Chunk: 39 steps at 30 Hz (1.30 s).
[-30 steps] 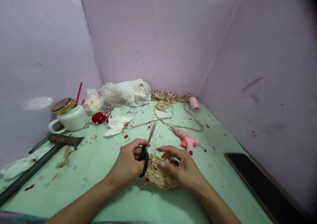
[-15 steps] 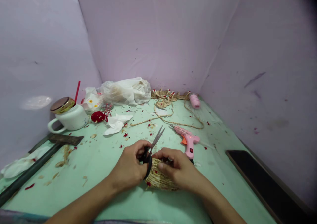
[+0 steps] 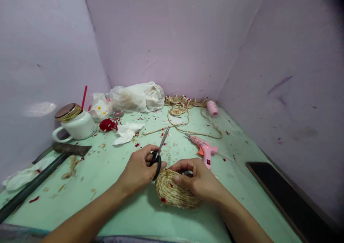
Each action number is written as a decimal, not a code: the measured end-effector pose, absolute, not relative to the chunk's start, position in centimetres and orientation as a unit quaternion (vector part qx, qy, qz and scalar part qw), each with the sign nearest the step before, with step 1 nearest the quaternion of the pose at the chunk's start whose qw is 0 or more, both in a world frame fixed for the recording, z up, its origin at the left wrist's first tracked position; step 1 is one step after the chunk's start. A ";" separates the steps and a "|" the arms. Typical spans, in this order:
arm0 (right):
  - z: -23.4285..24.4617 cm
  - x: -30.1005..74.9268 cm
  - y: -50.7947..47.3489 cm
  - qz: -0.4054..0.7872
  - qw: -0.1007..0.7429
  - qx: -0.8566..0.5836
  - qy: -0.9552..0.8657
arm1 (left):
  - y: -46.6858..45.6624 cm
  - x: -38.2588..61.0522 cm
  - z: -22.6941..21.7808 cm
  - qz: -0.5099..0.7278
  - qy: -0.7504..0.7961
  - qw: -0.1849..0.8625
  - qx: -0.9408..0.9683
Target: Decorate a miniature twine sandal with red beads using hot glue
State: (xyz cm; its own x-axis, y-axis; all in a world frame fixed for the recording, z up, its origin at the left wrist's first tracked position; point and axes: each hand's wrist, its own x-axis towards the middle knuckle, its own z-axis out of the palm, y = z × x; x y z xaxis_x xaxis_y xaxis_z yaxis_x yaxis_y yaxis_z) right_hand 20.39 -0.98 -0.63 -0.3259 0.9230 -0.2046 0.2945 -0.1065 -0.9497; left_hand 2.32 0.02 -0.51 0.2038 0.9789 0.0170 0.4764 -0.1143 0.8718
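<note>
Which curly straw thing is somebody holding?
The tan, oval coiled-straw piece with red bits, held in the right hand. The other tan coiled-straw pieces lie at the back, near the pale purple wall, with no hand on them.

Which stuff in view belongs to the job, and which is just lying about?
In the job:
scissors, in the left hand
woven coil, in the right hand
probably the twine and glue gun, lying close by

Seemingly just lying about:
mug
hammer-like tool
crumpled tissue
plastic bag
dark flat slab
</note>
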 end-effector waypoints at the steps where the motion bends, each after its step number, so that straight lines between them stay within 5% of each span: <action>1: -0.4 20.6 -0.8 0.543 0.289 -0.515 -0.598 | 0.0 1.8 -0.2 0.311 0.536 0.345 0.705; 7: 0.1 22.1 0.0 0.541 0.300 -0.527 -0.582 | -1.2 -1.2 2.1 0.134 0.428 0.058 0.892; 15: -0.1 21.4 -0.7 0.540 0.310 -0.524 -0.581 | -1.9 -2.5 1.4 0.009 0.402 -0.105 0.910; 39: -0.5 20.9 -0.9 0.712 0.286 -0.440 -0.466 | -1.7 0.3 3.5 -0.171 0.392 -0.040 0.903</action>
State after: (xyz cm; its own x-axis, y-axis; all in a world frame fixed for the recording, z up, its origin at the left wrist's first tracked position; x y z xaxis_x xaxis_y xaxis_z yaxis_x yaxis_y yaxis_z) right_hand 20.94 -0.87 -0.49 -0.4481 0.8182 -0.3602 0.0027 -0.4017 -0.9158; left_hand 0.27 -1.70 3.54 0.6342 0.7218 -0.2772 0.6944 -0.6894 -0.2064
